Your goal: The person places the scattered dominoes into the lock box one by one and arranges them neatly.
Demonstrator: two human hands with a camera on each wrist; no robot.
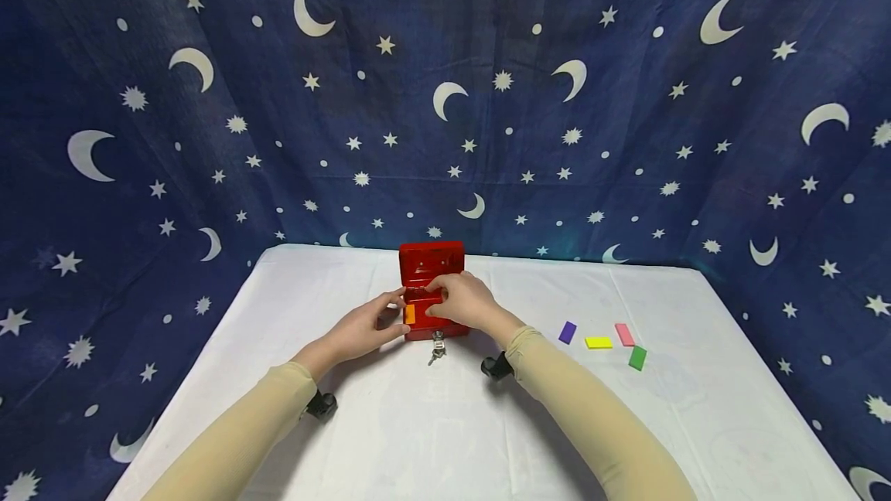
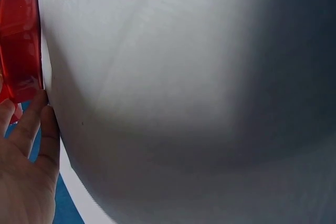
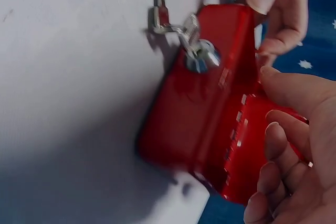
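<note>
A small red metal cash box stands with its lid raised at the back. Inside, at the left end, shows an orange block. Keys hang from the round lock on the front wall. At the box's left side my left hand touches it, thumb by the front corner and fingers farther back. My right hand is over the box's right part, thumb and forefinger apart with nothing seen between them. Its palm hides some of the inside.
To the right on the white-covered table lie a purple block, a yellow block, a pink block and a green block. Behind hangs a dark blue cloth with moons and stars.
</note>
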